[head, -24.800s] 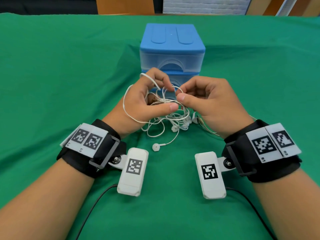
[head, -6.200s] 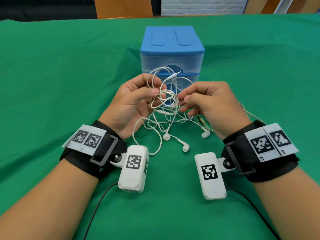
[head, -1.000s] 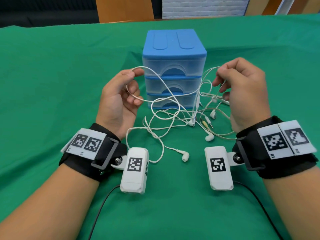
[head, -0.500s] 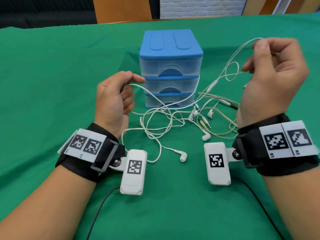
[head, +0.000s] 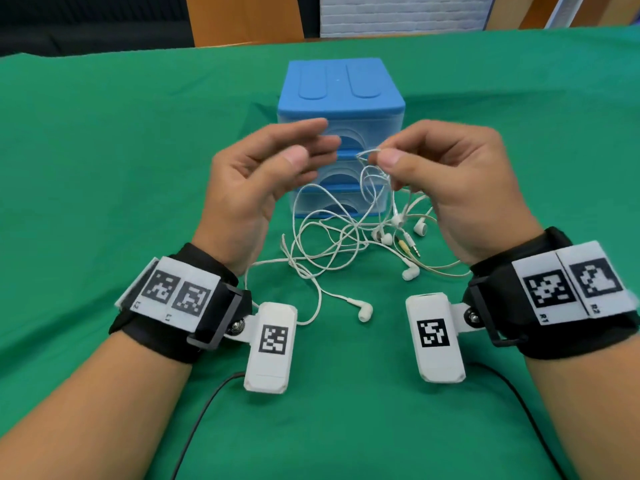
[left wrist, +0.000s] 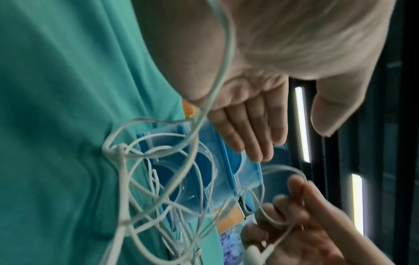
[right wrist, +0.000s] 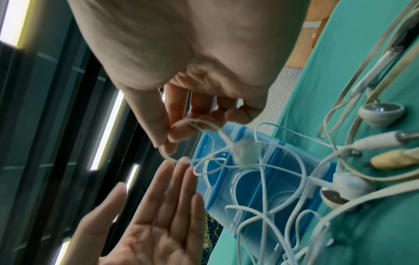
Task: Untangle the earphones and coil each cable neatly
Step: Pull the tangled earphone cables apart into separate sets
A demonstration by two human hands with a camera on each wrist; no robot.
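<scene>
The left hand hangs above the green tablecloth with its fingers straight and spread, palm turned toward the other hand, holding nothing. A thin white cable passes close under its wrist in the left wrist view; whether it touches the skin cannot be told. Between the hands lies the tangle of white earphones, loops crossing one another on the cloth, with one earbud trailing nearest the person. Behind the tangle stands a blue drawer box of three drawers, its front partly hidden by both hands and by the lifted cable. The right hand pinches a small cable loop between thumb and forefinger, raised before the box, the strands hanging from it down into the heap. Right of the tangle lie more earbuds and two plugs, one white, one yellowish.
</scene>
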